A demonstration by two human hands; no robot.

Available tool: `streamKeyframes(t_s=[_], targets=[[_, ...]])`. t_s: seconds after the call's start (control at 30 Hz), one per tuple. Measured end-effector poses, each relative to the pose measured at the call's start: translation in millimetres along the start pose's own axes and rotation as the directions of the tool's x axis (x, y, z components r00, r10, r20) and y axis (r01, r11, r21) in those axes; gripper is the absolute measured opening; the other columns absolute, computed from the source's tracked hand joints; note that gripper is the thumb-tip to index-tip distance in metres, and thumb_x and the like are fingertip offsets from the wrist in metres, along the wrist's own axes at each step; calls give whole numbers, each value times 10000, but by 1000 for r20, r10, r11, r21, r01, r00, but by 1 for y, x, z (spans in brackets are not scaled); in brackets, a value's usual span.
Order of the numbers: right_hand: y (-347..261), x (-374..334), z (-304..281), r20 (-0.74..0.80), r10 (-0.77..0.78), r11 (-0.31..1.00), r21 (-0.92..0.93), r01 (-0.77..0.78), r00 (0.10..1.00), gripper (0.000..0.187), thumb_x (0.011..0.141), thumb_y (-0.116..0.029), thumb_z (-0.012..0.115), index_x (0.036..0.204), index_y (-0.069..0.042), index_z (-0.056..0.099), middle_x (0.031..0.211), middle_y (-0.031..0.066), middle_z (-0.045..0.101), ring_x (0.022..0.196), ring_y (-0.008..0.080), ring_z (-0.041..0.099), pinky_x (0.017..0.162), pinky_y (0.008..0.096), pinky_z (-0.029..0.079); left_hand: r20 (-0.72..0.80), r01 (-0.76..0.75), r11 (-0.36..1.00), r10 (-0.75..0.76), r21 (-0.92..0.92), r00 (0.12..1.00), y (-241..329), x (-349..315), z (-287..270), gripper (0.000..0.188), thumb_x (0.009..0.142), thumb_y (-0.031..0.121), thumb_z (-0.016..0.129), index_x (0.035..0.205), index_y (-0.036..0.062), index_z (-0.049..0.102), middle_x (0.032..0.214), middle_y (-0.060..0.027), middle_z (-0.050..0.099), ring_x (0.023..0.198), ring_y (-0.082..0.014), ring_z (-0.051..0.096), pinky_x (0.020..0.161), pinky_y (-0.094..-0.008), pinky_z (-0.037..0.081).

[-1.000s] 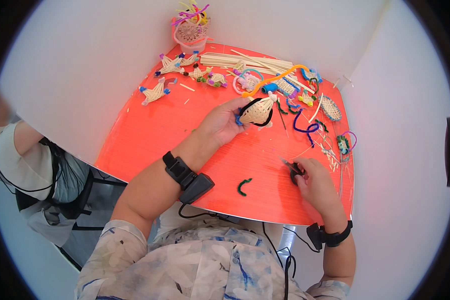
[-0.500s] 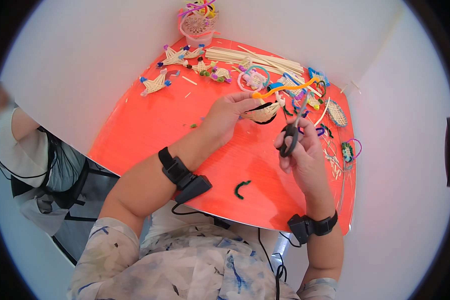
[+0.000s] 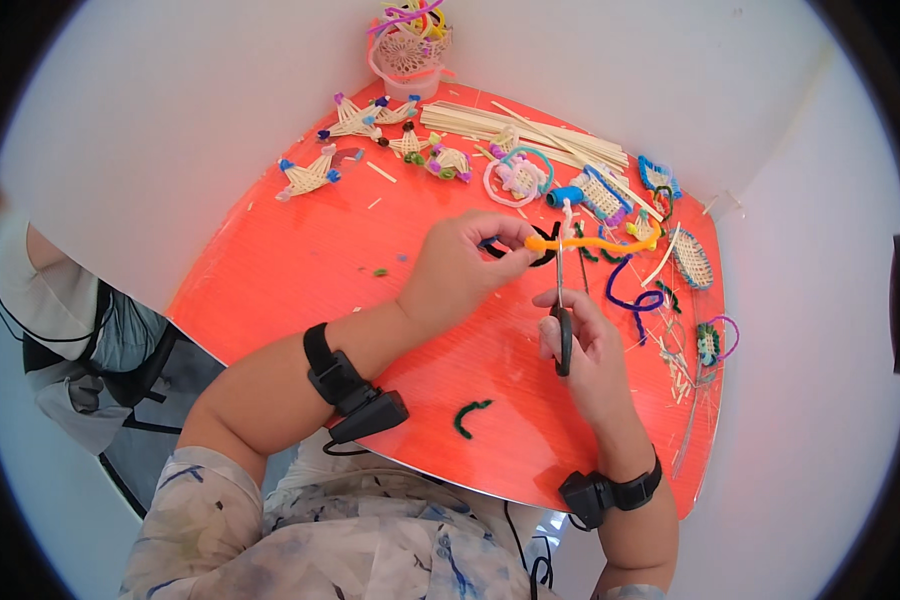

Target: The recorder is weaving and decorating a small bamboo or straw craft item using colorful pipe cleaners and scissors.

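My left hand (image 3: 460,262) pinches one end of an orange pipe cleaner (image 3: 605,242), which stretches off to the right. Beneath those fingertips is a black fuzzy edging (image 3: 547,257) of a small woven piece; the hand hides most of that piece. Black-handled scissors (image 3: 564,345) are in my right hand (image 3: 597,362), fingers around the grips. Their blades point away from me and meet the orange pipe cleaner just right of my left fingertips. Whether the blades are apart there, I cannot tell.
Woven star shapes (image 3: 310,173) and a bundle of pale flat strips (image 3: 520,135) lie toward the back of the red table (image 3: 300,255). A basket of pipe cleaners (image 3: 410,65) stands in the far corner. An oval woven piece (image 3: 692,258) is right; a green pipe-cleaner scrap (image 3: 467,418) lies near me.
The scissors have turned and moved left, so their blades now meet the orange pipe cleaner. The woven piece has tilted, and its pale face is now mostly hidden.
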State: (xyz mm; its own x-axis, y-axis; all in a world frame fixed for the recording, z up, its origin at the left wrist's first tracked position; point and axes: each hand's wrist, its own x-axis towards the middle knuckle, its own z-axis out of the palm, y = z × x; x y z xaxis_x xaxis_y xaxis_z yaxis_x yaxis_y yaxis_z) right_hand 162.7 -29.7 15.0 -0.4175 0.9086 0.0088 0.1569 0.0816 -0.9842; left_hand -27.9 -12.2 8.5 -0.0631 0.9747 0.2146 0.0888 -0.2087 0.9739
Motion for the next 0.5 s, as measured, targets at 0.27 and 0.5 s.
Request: streamKeyframes(t_s=[0.27, 0.5], targets=[[-1, 0, -2, -18, 20, 998, 64, -19, 1000, 239, 920, -176, 624, 1076, -3, 569, 635, -61, 446, 572, 25, 362, 520, 221, 274, 30, -156, 973, 153, 172, 988, -1, -3, 6, 181, 816, 79, 687, 979, 3, 689, 959, -63, 662, 858, -111, 623, 757, -270, 493], [-6, -4, -3, -3, 68, 994, 82, -67, 998, 203, 928, -167, 610, 1053, -15, 560, 637, -61, 455, 583, 24, 371, 521, 219, 276, 48, -175, 964, 169, 198, 985, -2, -3, 6, 171, 817, 68, 683, 974, 2, 686, 955, -67, 654, 859, -121, 626, 768, -273, 496]])
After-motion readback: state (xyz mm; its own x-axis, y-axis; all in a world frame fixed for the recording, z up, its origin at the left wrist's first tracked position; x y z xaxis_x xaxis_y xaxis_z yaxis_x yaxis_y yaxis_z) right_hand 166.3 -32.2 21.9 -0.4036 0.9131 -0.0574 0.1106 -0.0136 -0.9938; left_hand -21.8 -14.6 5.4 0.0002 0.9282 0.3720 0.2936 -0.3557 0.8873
